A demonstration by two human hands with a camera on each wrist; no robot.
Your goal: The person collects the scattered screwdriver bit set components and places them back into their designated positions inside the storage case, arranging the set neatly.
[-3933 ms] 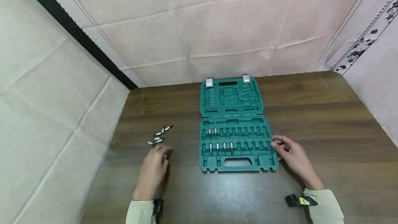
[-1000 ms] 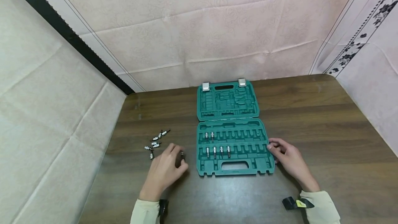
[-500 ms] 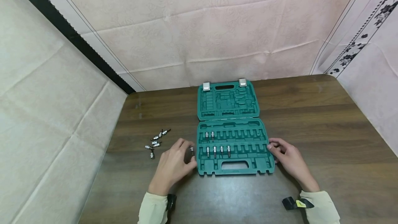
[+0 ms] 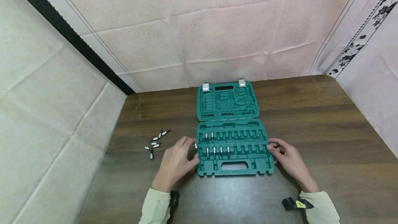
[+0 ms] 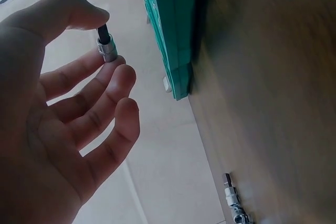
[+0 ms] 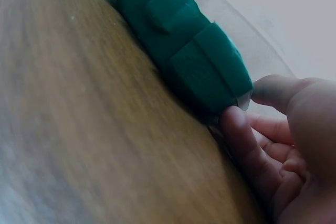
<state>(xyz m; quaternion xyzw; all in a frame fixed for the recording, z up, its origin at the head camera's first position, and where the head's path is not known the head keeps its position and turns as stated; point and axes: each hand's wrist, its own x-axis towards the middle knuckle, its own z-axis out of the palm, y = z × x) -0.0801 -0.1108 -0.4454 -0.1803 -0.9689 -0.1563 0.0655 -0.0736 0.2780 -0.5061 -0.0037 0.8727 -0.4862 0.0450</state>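
Observation:
A bit socket (image 5: 107,48) with a silver body and dark tip is pinched between the thumb and fingertips of my left hand (image 4: 177,161). That hand hovers at the left edge of the green socket case (image 4: 261,167), which lies unfolded on the table. Two bit sockets (image 4: 212,136) sit in the case's upper row, and several more bit sockets (image 4: 221,151) stand in the lower row, toward the left. My right hand (image 4: 287,158) grips the case's right edge; in the right wrist view its thumb and a finger close around the corner (image 6: 231,82).
Several loose bit sockets (image 4: 154,143) lie scattered on the wooden table (image 4: 236,199) left of the case. The case's lid (image 4: 214,108) leans back behind the tray, with two metal latches (image 4: 242,83). Pale cloth (image 4: 217,44) hangs along the table's back edge.
My left hand has moved right, from the loose bit sockets to the case's left edge, carrying one bit socket. My right hand has kept its grip on the case.

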